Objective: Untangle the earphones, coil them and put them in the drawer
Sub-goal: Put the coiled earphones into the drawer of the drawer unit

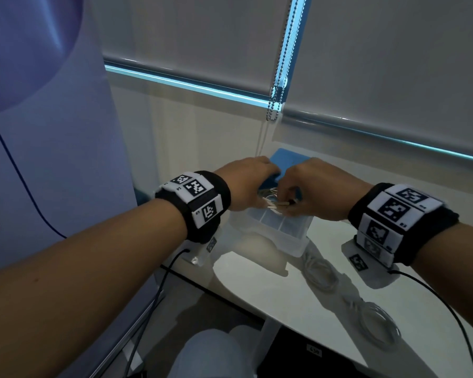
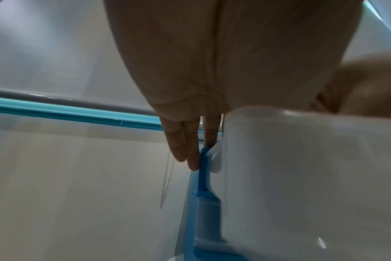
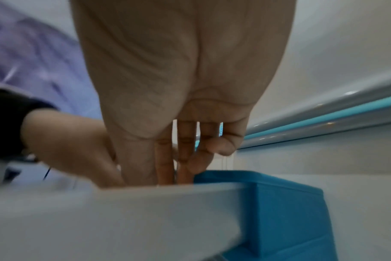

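A coiled set of white earphones (image 1: pixel 274 199) hangs just over the open translucent white drawer (image 1: pixel 292 241), which is pulled out of a small blue drawer unit (image 1: pixel 287 159). My right hand (image 1: pixel 290 199) pinches the earphones at their stems and reaches down past the drawer's rim (image 3: pixel 123 208). My left hand (image 1: pixel 257 181) lies beside it, with straight fingers (image 2: pixel 185 151) resting against the blue unit's edge (image 2: pixel 203 176). Its thumb is close to the cord; I cannot tell whether it touches. The drawer's inside is split into compartments.
Two more coiled white cables lie on the white table, one (image 1: pixel 320 271) just right of the drawer and one (image 1: pixel 377 326) nearer the front edge. A bead chain (image 1: pixel 276 99) hangs from the roller blind behind. Black wrist-camera cables trail off both forearms.
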A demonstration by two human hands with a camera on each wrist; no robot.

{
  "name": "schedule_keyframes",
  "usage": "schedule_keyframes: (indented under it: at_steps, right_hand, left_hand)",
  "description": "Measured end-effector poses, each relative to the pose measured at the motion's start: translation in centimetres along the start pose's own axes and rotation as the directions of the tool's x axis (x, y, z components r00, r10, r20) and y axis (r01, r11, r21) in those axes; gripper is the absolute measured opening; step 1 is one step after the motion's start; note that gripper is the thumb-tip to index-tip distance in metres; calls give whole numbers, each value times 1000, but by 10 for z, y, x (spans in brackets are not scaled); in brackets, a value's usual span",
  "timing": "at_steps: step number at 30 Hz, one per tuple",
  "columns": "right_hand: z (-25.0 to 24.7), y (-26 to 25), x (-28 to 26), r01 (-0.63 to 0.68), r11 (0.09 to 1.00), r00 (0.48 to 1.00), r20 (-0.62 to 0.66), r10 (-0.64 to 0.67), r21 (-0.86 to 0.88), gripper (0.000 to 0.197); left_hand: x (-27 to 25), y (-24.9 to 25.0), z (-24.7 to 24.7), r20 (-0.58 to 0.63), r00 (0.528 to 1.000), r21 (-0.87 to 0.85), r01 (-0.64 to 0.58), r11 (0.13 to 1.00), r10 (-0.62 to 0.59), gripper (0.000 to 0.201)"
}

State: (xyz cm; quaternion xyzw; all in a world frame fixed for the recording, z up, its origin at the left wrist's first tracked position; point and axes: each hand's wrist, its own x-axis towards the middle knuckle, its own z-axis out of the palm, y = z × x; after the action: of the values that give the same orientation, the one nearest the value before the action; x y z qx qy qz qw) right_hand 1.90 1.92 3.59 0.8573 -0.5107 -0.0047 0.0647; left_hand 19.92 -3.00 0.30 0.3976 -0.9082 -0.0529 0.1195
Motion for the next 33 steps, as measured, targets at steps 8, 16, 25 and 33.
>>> schedule_keyframes:
  at_steps: [8, 16, 25, 33]
  right_hand:
    - [7, -3, 13, -28, 962, 1000, 1, 29, -273, 19]
    - [3, 0, 12, -47, 991, 999, -1, 47, -126, 5]
    - [0, -7, 12, -74, 986, 994, 63, 84, -147, 17]
    - [0, -6, 15, -84, 983, 994, 56, 94, -161, 12]
  left_hand:
    - [10, -6, 3, -67, 997, 41, -27, 999, 30, 57]
    - [14, -9, -2, -31, 999, 2, -24, 1000, 24, 58]
    - [15, -6, -3, -40, 999, -10, 7, 1000, -8, 58]
    - [15, -2, 1, -81, 996, -8, 45, 999, -46, 54]
